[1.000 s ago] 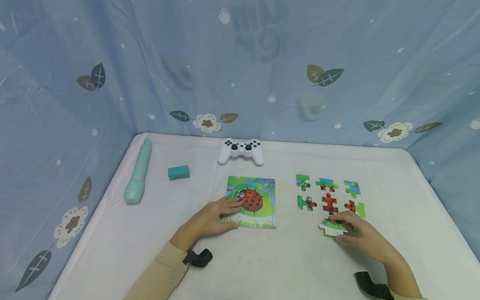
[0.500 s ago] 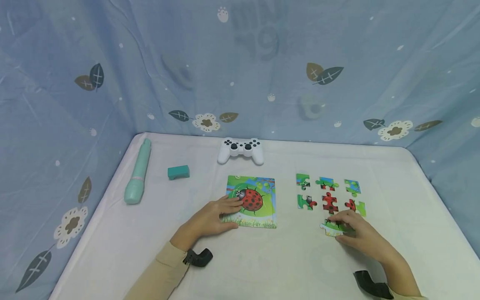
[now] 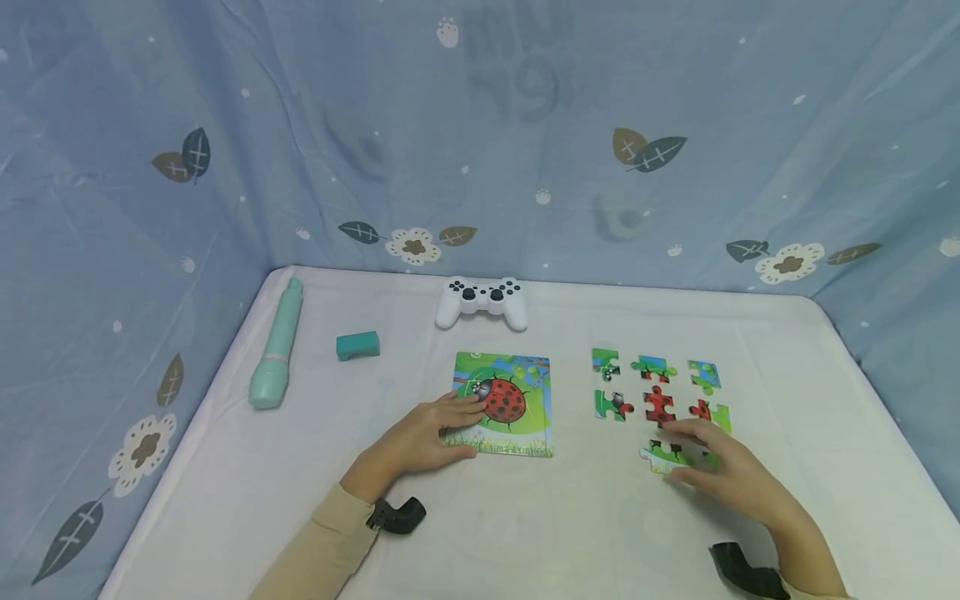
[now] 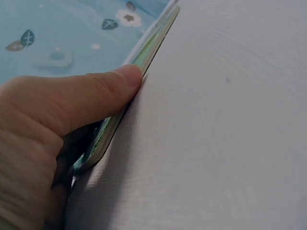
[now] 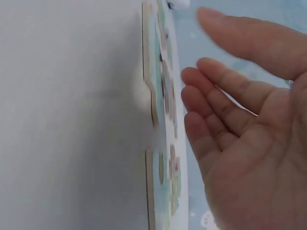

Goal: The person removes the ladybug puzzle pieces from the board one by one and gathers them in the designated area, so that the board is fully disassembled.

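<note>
My left hand (image 3: 429, 433) rests at the lower left corner of the square ladybug puzzle board (image 3: 517, 429). Its fingers lie over the printed picture, while the thumb touches the front edge, as the left wrist view shows. Over the front row of loose jigsaw pieces hovers my right hand (image 3: 723, 471), fingers extended and holding nothing. Below its fingertips lies a green and white jigsaw piece (image 3: 662, 458); more green shows between thumb and fingers, partly hidden. In the right wrist view the thumb and fingers are spread apart, beside the wooden edge of a piece (image 5: 146, 45).
Behind the right hand, several jigsaw pieces lie in two rows, among them a red middle piece (image 3: 659, 404). A white game controller (image 3: 482, 302) lies at the back. Left of it are a teal block (image 3: 357, 345) and a mint-green microphone-shaped object (image 3: 276, 346). Blue curtains surround the white table.
My right hand has let go of the front-row piece, its fingers lifting slightly. That piece earlier shifted a little to the right. The left hand and the board have stayed put.
</note>
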`<state>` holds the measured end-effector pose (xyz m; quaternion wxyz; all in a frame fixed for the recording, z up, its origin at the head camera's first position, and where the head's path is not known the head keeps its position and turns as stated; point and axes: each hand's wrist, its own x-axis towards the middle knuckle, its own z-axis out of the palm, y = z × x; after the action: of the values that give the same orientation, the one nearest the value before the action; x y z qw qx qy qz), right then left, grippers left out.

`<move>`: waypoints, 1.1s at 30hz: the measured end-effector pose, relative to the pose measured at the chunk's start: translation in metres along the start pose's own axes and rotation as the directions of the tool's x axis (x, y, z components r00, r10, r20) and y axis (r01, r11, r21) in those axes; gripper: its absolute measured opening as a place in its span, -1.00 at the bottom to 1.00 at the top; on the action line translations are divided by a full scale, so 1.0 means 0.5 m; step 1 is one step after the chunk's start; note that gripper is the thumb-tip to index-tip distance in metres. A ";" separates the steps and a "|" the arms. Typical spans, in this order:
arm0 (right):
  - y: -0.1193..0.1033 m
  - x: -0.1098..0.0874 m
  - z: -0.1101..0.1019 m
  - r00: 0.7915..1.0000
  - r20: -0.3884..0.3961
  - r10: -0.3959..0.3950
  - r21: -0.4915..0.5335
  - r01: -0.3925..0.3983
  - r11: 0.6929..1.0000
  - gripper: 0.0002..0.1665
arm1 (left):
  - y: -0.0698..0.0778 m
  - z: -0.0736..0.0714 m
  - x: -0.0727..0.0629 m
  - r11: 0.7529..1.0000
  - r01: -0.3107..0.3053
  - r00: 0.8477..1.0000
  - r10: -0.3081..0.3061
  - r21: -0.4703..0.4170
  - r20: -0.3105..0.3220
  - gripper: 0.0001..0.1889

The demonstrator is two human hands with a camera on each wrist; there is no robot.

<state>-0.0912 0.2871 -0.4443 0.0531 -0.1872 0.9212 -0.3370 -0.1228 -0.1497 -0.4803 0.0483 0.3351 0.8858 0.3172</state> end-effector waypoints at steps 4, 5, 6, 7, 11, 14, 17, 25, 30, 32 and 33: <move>-0.015 0.018 0.011 0.999 0.007 -0.037 0.091 0.036 0.995 -0.39 | 0.001 -0.001 -0.003 1.000 0.027 1.000 -0.027 -0.008 0.002 -0.43; -0.020 0.026 0.015 0.999 0.015 -0.052 0.108 0.050 0.993 -0.40 | 0.001 0.000 -0.004 0.999 0.034 0.999 -0.034 -0.015 0.001 -0.43; -0.025 0.034 0.020 0.997 0.022 -0.068 0.119 0.065 0.991 -0.40 | 0.001 0.000 -0.005 0.999 0.035 0.999 -0.035 -0.018 0.000 -0.43; -0.032 0.043 0.026 0.996 0.030 -0.084 0.137 0.079 0.987 -0.41 | 0.000 0.000 -0.005 0.999 0.033 0.999 -0.033 -0.021 -0.002 -0.43; -0.064 0.082 0.052 0.988 0.060 -0.140 0.143 0.130 0.981 -0.45 | -0.001 0.001 -0.008 0.999 0.016 1.000 -0.017 -0.037 -0.024 -0.41; -0.095 0.113 0.075 0.982 0.088 -0.169 0.147 0.155 0.977 -0.46 | -0.002 0.000 -0.010 1.000 0.016 0.999 -0.017 -0.021 -0.046 -0.33; -0.129 0.142 0.102 0.972 0.136 -0.192 0.163 0.169 0.972 -0.44 | -0.005 -0.005 -0.011 0.999 0.040 0.997 -0.039 0.014 -0.072 -0.22; -0.206 0.202 0.184 0.942 0.249 -0.226 0.161 0.190 0.968 -0.39 | -0.021 -0.019 -0.018 0.986 0.141 0.989 -0.137 0.087 -0.056 -0.04; -0.245 0.231 0.221 0.934 0.254 -0.253 0.181 0.211 0.961 -0.40 | -0.026 -0.020 -0.019 0.983 0.147 0.988 -0.143 0.107 -0.051 -0.02; -0.258 0.239 0.231 0.933 0.256 -0.252 0.171 0.212 0.962 -0.39 | -0.026 -0.019 -0.019 0.983 0.145 0.989 -0.140 0.111 -0.051 -0.02; -0.263 0.244 0.237 0.934 0.257 -0.247 0.151 0.213 0.965 -0.39 | -0.026 -0.019 -0.019 0.983 0.142 0.989 -0.137 0.113 -0.050 -0.02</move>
<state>-0.1365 0.0770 -0.4474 0.1513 -0.3350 0.8546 -0.3668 -0.1255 -0.1680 -0.4816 0.0323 0.2675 0.9249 0.2681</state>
